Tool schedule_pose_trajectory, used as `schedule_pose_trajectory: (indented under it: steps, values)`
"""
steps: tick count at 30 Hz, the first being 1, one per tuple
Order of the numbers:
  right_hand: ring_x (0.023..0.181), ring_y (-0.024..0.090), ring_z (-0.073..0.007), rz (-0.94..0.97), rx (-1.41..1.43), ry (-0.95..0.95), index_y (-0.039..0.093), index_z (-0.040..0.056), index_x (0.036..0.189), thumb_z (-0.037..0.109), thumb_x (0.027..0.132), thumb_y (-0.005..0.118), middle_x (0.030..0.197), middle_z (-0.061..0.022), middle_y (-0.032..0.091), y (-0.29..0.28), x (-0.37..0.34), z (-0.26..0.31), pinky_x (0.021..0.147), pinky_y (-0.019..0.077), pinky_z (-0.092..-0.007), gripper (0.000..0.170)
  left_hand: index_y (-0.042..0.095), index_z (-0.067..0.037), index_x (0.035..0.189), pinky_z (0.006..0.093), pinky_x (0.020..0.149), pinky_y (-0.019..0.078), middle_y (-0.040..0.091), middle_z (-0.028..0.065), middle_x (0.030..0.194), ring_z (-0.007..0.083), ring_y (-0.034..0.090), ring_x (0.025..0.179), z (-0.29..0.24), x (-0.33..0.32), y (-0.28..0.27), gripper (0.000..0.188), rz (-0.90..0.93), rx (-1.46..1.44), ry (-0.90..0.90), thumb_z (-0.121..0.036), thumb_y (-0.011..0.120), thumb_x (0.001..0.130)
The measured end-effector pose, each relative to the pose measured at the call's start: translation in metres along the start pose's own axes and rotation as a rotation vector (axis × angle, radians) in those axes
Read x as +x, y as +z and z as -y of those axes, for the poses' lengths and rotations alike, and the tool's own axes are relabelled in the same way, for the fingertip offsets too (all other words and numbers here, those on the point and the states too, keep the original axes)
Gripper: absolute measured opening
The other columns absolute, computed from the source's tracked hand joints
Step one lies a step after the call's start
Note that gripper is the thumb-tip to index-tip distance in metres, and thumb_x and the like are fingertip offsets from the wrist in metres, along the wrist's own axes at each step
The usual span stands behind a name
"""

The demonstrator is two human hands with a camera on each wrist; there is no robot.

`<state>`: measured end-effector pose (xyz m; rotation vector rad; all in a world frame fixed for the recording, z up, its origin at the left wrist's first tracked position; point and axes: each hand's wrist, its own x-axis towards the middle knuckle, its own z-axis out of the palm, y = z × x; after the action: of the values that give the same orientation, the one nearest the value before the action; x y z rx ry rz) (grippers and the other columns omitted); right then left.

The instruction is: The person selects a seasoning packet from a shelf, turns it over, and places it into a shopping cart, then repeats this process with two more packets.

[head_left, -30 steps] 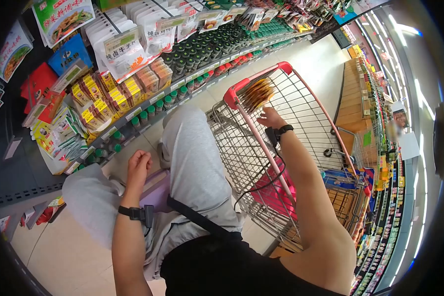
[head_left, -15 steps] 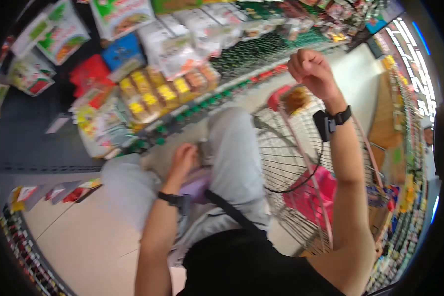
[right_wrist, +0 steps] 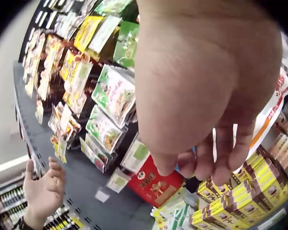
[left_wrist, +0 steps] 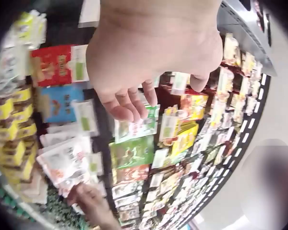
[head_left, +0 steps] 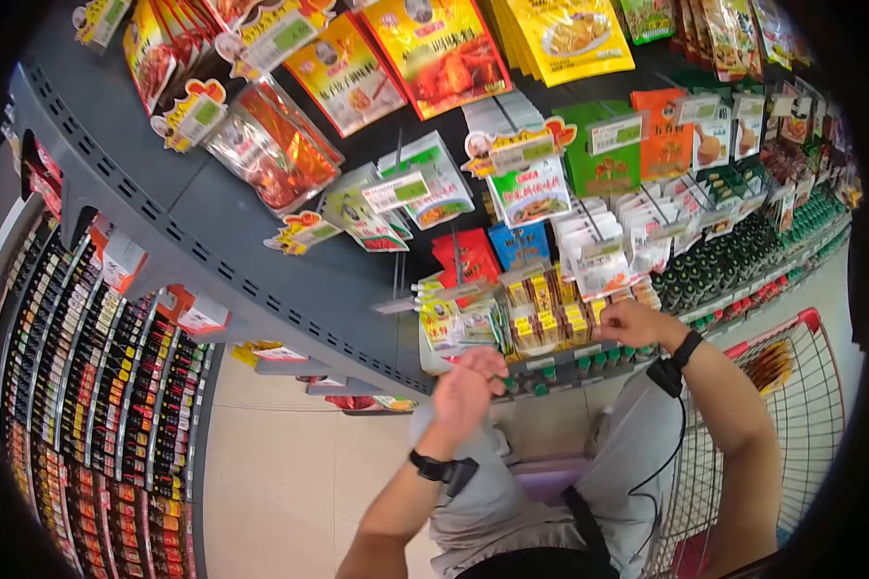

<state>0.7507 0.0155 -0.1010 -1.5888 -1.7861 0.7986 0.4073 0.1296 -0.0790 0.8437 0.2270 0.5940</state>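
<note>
In the head view my right hand [head_left: 637, 323] hovers in front of the shelf, overlapping the right end of the small yellow-and-brown boxes [head_left: 550, 314] and just below the hanging white packets [head_left: 601, 268]. In the right wrist view its fingers bend loosely, with nothing visible in them. My left hand [head_left: 465, 394] is raised before the shelf's lower edge, palm turned partly inward, fingers loose. Close to it are green-and-yellow sachets [head_left: 446, 323]. A red packet [right_wrist: 154, 184] shows beyond the right hand's thumb.
A wire shopping cart [head_left: 809, 386] with a red handle stands at my right, holding a brown-orange pack [head_left: 770, 367]. Seasoning packets [head_left: 454, 58] hang on hooks above, with price tags. Green-capped jars [head_left: 541, 386] line the bottom shelf. Bottle shelves [head_left: 106, 386] stand at far left.
My right hand has come away from the cart, up and across to the shelf. The left hand has risen from beside my knee. The view has turned left toward the shelf.
</note>
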Motion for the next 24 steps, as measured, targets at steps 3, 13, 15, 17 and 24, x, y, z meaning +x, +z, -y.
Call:
schedule_pose_trajectory:
  steps: [3,13,15,17,24]
  values:
    - [0.067,0.06,-0.016,-0.012,-0.045,0.01,0.063,0.0023,0.08,0.024,0.089,0.068,0.071,-0.0083,0.06,-0.011,-0.001,-0.018,0.06,0.0472,-0.032,0.024,0.048,-0.005,0.128,0.0388,0.083,0.0471,0.056,0.0134,0.12,0.0265,0.055,0.11,-0.078,0.029,0.044,0.065,0.106,0.216,0.251,-0.054,0.053,0.085]
    - [0.099,0.065,-0.0251,0.576,0.071,0.249,0.03,-0.0037,0.146,0.071,0.081,0.059,0.112,-0.0204,0.066,-0.015,-0.006,-0.015,0.083,0.0503,-0.0347,0.103,0.039,0.002,0.133,0.0324,0.08,0.0501,0.049,0.0164,0.128,0.0251,0.058,0.103,-0.259,0.161,0.115,0.052,-0.086,0.349,0.457,-0.032,0.051,0.096]
    - [0.098,0.065,-0.0244,0.551,0.081,0.25,0.032,-0.0034,0.145,0.07,0.08,0.06,0.112,-0.0198,0.065,-0.009,-0.004,-0.031,0.083,0.0499,-0.0346,0.102,0.032,0.005,0.136,0.0319,0.08,0.0516,0.048,0.0208,0.126,0.0272,0.058,0.102,-0.271,0.175,0.117,0.056,-0.219,0.196,0.328,-0.028,0.052,0.096]
    - [0.091,0.064,-0.0216,0.538,0.1,0.286,0.035,-0.0033,0.145,0.068,0.08,0.063,0.106,-0.0165,0.065,-0.019,-0.01,-0.014,0.079,0.0488,-0.0325,0.1,0.023,0.015,0.134,0.0311,0.084,0.0542,0.047,0.0274,0.121,0.0302,0.059,0.102,-0.279,0.184,0.113,0.061,-0.256,0.116,0.34,-0.021,0.053,0.096]
    - [0.09,0.062,-0.019,0.549,0.092,0.323,0.038,-0.001,0.143,0.065,0.081,0.065,0.106,-0.0128,0.065,-0.022,-0.017,-0.01,0.079,0.0477,-0.0308,0.094,0.028,0.014,0.128,0.0295,0.079,0.0547,0.049,0.0232,0.12,0.0311,0.06,0.104,-0.288,0.202,0.101,0.057,-0.131,-0.017,0.324,-0.017,0.058,0.091]
